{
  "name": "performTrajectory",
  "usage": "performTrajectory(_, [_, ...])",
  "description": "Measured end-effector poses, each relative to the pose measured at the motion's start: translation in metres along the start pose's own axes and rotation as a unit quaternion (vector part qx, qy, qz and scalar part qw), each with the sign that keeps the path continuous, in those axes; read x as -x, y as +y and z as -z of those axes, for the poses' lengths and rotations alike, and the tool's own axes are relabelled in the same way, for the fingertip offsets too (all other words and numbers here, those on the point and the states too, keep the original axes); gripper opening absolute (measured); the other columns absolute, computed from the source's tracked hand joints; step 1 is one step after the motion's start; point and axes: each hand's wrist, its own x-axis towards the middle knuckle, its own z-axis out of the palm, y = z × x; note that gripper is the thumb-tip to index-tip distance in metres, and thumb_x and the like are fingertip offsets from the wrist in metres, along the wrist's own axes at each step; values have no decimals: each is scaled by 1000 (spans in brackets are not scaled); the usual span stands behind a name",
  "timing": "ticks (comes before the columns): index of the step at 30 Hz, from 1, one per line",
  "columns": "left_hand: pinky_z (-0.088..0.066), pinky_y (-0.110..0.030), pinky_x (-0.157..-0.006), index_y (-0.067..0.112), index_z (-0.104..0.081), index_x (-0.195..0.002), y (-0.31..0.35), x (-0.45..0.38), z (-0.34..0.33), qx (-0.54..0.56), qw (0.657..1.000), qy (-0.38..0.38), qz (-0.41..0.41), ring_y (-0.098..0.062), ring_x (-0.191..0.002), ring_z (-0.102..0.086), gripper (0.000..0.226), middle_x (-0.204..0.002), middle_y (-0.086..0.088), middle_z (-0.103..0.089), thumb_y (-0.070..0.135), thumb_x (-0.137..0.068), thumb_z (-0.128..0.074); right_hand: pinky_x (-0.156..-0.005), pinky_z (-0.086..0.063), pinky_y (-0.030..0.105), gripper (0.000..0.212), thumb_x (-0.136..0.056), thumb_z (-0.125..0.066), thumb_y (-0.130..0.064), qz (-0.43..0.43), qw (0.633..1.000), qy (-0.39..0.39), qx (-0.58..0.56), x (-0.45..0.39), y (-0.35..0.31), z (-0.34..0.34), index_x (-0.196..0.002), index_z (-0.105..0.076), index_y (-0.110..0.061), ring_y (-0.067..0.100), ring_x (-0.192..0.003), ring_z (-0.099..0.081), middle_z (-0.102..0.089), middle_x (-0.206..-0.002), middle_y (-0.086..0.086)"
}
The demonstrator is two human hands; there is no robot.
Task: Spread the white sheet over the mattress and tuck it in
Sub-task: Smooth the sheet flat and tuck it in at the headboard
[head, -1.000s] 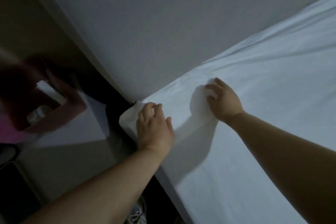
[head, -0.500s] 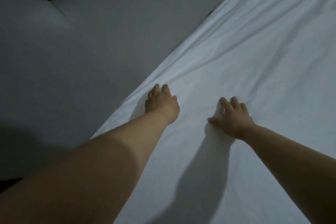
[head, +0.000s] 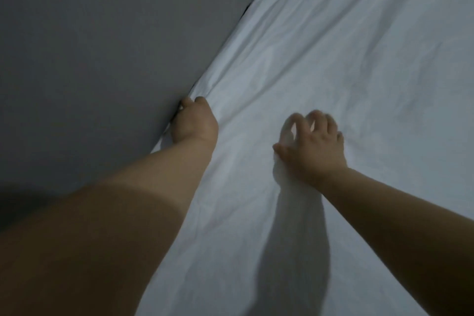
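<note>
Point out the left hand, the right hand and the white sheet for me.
left hand [head: 195,124]: head view, back of the hand.
right hand [head: 314,146]: head view, back of the hand.
white sheet [head: 359,64]: head view, wrinkled top surface.

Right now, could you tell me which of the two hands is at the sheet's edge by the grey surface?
The left hand; the right hand rests further in on the white sheet.

I see the white sheet [head: 333,84] as thin matt cloth, finely wrinkled, with soft creases fanning from its left edge. Along that edge stands a grey surface [head: 102,46], flat, matt and smooth; I cannot tell whether it is padded fabric or painted wall. Nothing glossy shows in this dim light.
</note>
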Motion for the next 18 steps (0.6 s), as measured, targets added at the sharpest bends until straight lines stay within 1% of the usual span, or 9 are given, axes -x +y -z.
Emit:
performTrajectory(1, [-47, -44, -87, 3, -48, -125, 4, -5, -4, -1, 1000, 2, -8, -38, -112, -54, 29, -133, -19, -41, 10, -99, -38, -114, -8, 57, 80, -85, -37, -70, -3, 999, -43, -5, -8, 3, -7, -148, -10, -29, 37, -146, 2, -1, -158, 13])
performTrajectory(2, [-47, -44, -86, 2, -47, -125, 6, -9, -4, 1, 1000, 9, -20, -39, -112, -54, 29, -132, -20, -42, 10, -99, -38, -114, 1, 60, 87, -83, -31, -76, -2, 997, -73, 6, -12, 5, -10, -150, 4, -32, 36, -146, 16, 15, -159, 10])
performTrajectory(4, [-47, -46, -87, 3, -44, -129, 7, -12, -2, -8, 999, 24, -47, -41, -112, -53, 33, -132, -22, -43, 9, -97, -38, -112, 7, 61, 92, -79, -22, -82, 4, 995, -95, 23, -16, 9, -16, -149, 15, -34, 34, -144, 24, 26, -157, 8])
performTrajectory(7, [-47, -46, -87, 8, -39, -135, 7, -9, 13, -4, 997, 62, -55, -43, -109, -54, 41, -129, -23, -46, 5, -95, -35, -113, 5, 61, 92, -80, -24, -81, 5, 996, -85, 6, -15, 10, -11, -150, 10, -33, 34, -145, 20, 20, -158, 7])
performTrajectory(10, [-47, -46, -83, 5, -40, -128, 8, -4, 26, -3, 995, 85, -49, -43, -106, -57, 35, -120, -23, -55, 2, -94, -33, -115, -11, 60, 77, -85, -36, -69, 4, 1000, -2, -24, -13, 8, -3, -147, -15, -28, 34, -145, -5, -7, -157, 11])
performTrajectory(12, [-48, -46, -83, 4, -39, -127, 8, -8, 26, 18, 997, 72, -14, -41, -107, -59, 33, -118, -22, -58, 1, -94, -34, -114, -16, 58, 68, -89, -38, -63, 18, 999, 22, -26, -16, 6, 1, -144, -22, -26, 35, -143, -14, -16, -155, 10])
performTrajectory(15, [-46, -46, -93, 2, -34, -132, 6, -14, 9, 69, 996, 2, 48, -39, -115, -55, 39, -127, -23, -54, 7, -94, -44, -115, -2, 60, 73, -91, -29, -64, 31, 999, -38, -7, -22, 1, -3, -149, -6, -28, 33, -147, 5, 3, -159, 7])
performTrajectory(16, [-44, -45, -97, 1, -32, -133, 4, -14, 1, 69, 996, -17, 52, -38, -120, -52, 43, -132, -23, -51, 10, -94, -46, -115, 2, 60, 75, -90, -25, -66, 29, 998, -59, 4, -23, 0, -5, -150, 1, -29, 32, -147, 11, 10, -160, 7])
performTrajectory(18, [-38, -42, -102, -1, -32, -133, 0, -14, -14, 44, 999, -15, 26, -37, -126, -45, 41, -138, -22, -43, 11, -95, -42, -115, 7, 60, 78, -89, -18, -69, 28, 997, -71, 17, -23, 0, -13, -151, 10, -30, 31, -146, 18, 18, -159, 7])
